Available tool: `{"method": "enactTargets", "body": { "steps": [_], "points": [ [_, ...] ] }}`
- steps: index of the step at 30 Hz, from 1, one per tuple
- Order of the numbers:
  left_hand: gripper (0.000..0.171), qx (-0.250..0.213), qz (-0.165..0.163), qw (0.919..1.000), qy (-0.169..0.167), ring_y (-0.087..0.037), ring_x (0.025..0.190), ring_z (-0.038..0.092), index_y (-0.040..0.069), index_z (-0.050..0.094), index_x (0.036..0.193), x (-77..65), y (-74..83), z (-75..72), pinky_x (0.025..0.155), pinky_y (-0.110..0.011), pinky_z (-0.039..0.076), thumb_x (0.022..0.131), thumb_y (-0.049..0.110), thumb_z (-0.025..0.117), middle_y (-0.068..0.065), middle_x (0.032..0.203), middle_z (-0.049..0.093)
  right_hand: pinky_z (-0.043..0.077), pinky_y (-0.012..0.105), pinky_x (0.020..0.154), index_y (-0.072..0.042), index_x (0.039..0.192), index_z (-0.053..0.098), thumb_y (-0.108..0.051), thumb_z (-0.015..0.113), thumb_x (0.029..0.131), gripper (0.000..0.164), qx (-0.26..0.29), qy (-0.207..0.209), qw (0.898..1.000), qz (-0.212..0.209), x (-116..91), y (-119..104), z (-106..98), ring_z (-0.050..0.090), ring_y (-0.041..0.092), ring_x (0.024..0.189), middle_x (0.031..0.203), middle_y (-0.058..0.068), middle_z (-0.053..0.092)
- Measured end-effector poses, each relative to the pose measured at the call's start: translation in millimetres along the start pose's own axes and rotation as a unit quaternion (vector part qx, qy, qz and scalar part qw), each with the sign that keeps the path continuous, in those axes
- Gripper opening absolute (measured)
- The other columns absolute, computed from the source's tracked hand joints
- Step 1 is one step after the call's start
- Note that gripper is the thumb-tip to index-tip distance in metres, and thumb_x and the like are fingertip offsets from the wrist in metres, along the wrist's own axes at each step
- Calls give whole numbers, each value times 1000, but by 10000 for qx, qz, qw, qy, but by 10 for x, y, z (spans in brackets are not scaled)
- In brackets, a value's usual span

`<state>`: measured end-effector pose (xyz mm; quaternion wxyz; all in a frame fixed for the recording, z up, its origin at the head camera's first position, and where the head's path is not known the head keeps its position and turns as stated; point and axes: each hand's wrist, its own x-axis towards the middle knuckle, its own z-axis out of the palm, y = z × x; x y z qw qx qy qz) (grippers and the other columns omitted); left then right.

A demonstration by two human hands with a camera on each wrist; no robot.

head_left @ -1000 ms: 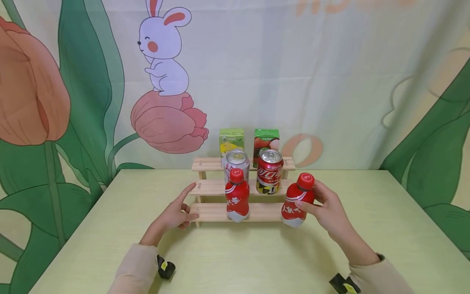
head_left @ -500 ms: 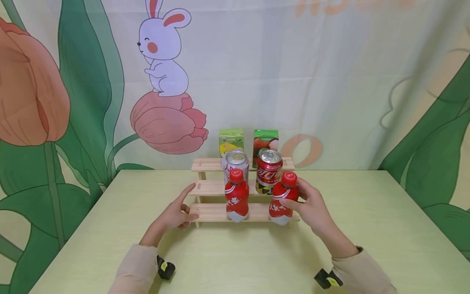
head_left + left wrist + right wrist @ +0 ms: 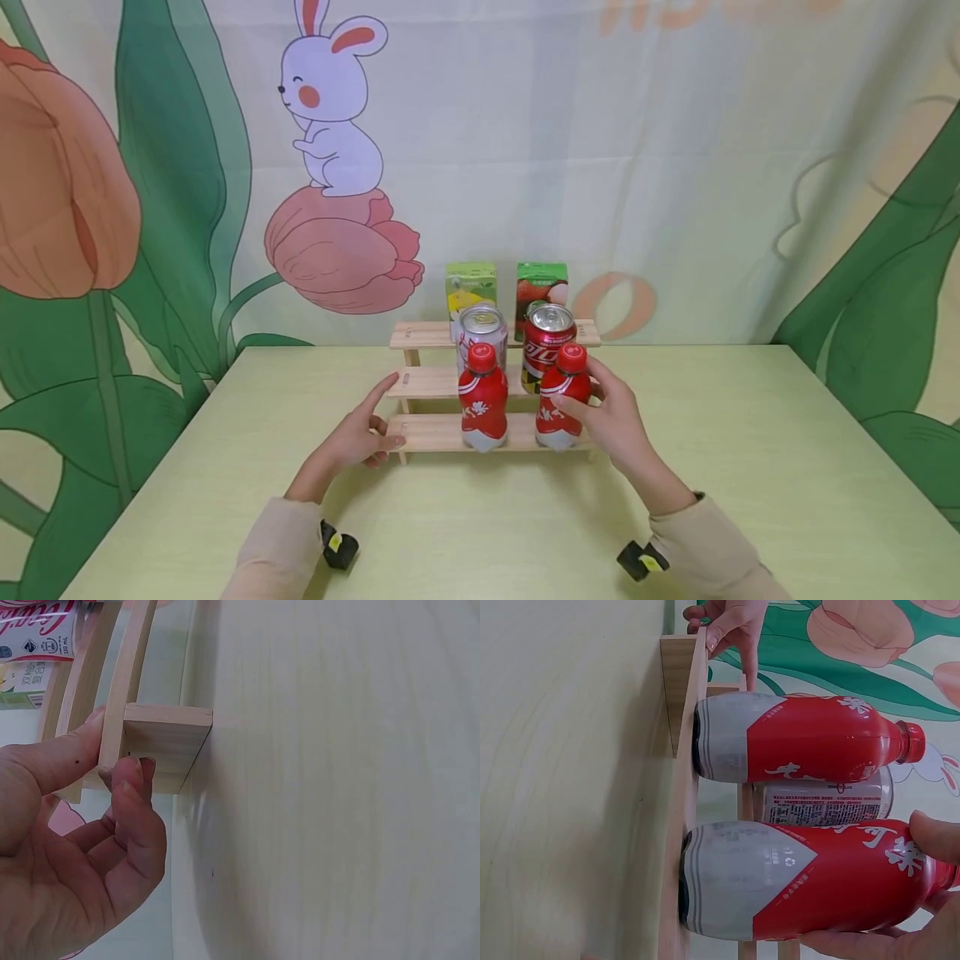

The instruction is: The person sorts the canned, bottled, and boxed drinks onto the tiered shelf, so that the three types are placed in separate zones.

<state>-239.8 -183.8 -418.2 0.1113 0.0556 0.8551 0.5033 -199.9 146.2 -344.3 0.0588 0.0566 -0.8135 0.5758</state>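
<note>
My right hand (image 3: 618,421) holds a red-labelled soda bottle (image 3: 557,429) with thumb and fingers around its upper part. The bottle stands nearly upright at the right of the lowest step of a wooden tiered rack (image 3: 431,429). In the right wrist view its base (image 3: 716,881) is right at the shelf board. A matching bottle (image 3: 483,410) stands to its left on the same step. My left hand (image 3: 356,437) grips the rack's left end; in the left wrist view the thumb (image 3: 67,757) lies on the board and the other fingers curl below.
On the middle step stand a silver can (image 3: 482,321) and a red can (image 3: 542,342), partly hidden by the bottles. Behind them, a yellow-green carton (image 3: 471,287) and a green lychee-print carton (image 3: 542,287) occupy the top step. A printed curtain (image 3: 712,208) hangs behind the table (image 3: 750,450).
My right hand has carried the bottle leftward from beyond the rack's right end onto the lowest step, and the bottle has straightened from a tilt. The left hand has stayed on the rack.
</note>
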Motion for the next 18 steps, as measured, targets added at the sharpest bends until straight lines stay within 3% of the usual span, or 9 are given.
{"method": "enactTargets", "body": {
  "steps": [6, 11, 18],
  "points": [
    [90, 25, 35, 10000, -22, -21, 53, 52, 38, 15, 144, -14, 1, 1, 48, -31, 46, 80, 4, 68, -13, 74, 48, 46, 48, 81, -8, 135, 40, -9, 68, 82, 61, -493, 126, 9980, -385, 17, 69, 18, 47, 36, 111, 123, 14, 45],
    [90, 6, 150, 9999, -82, -22, 54, 52, 35, 14, 145, -20, 9, -16, 47, -31, 45, 80, 3, 68, -13, 74, 48, 45, 48, 84, -9, 139, 34, -16, 68, 82, 66, -618, -151, 9977, -217, 16, 94, -53, 43, 37, 116, 132, 15, 41],
    [89, 128, 289, 9995, -63, -23, 55, 54, 34, 14, 145, -17, -1, -30, 48, -33, 47, 81, 5, 68, -13, 76, 50, 42, 51, 87, -5, 141, 28, -23, 66, 84, 71, -1110, -438, 9928, -133, -15, 133, -309, 40, 45, 118, 137, 23, 34]
  ]
}}
